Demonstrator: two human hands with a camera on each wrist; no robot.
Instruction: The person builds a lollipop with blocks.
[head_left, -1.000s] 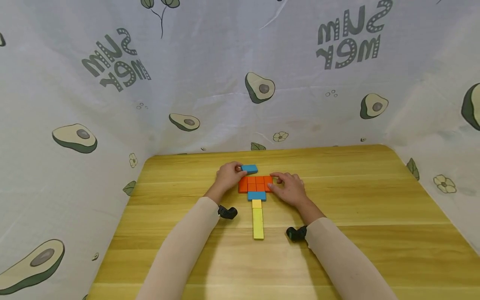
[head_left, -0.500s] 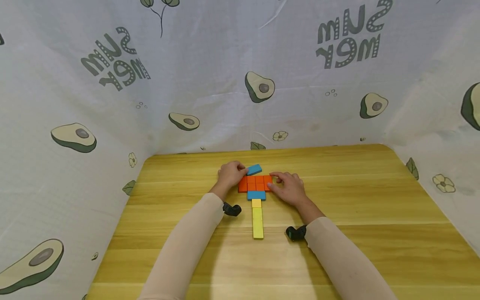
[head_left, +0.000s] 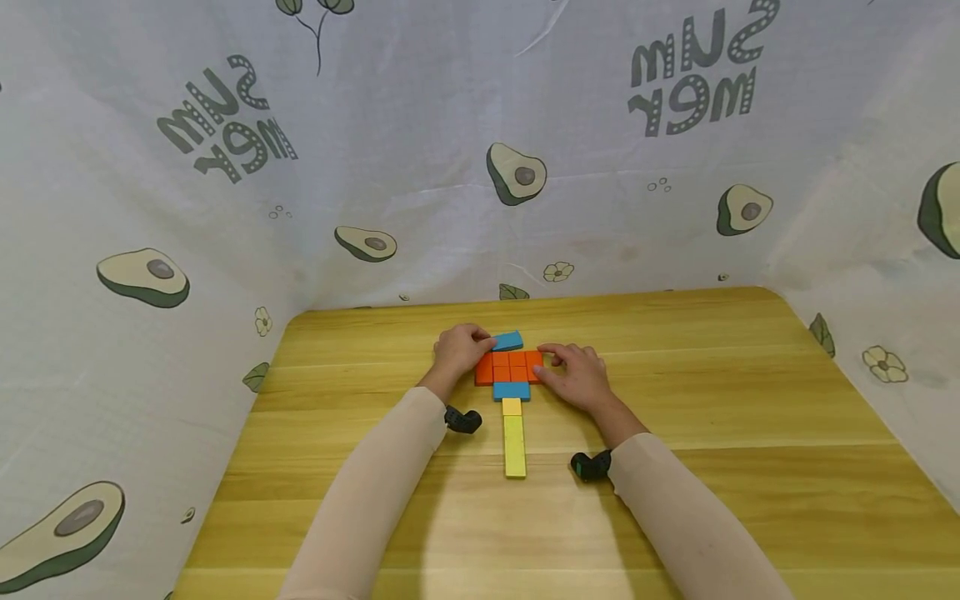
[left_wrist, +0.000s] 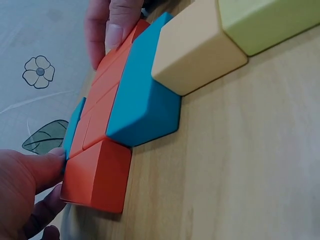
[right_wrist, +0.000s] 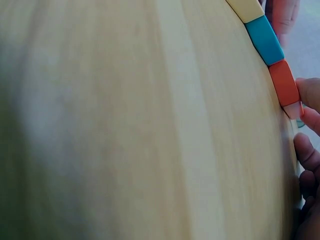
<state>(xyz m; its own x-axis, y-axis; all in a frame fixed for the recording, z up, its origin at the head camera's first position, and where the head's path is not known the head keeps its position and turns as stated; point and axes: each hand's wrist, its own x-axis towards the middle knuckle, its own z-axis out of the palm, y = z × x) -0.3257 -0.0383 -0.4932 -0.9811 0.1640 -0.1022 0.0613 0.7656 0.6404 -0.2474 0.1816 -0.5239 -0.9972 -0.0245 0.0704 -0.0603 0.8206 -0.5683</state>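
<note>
Red blocks (head_left: 517, 360) lie packed together near the back of the table. Just beyond them is a blue block (head_left: 509, 340), slightly skewed, its left end pinched by my left hand (head_left: 456, 350). The left wrist view shows that thumb (left_wrist: 49, 162) against the blue block's end. My right hand (head_left: 579, 379) holds the right-most red block (right_wrist: 284, 82), thumb on its top and index finger at its far side. Towards me, a second blue block (left_wrist: 145, 102) touches the red group, followed by a small pale yellow block (head_left: 512, 407) and a long yellow-green block (head_left: 514, 447).
The wooden table (head_left: 675, 517) has a patterned white sheet (head_left: 442, 183) hanging behind it and along both sides. Each wrist carries a small black camera (head_left: 462, 420).
The far blue block has shifted right with my left hand; it turned askew half a second ago and is now a little straighter. My right hand has stayed at the red block.
</note>
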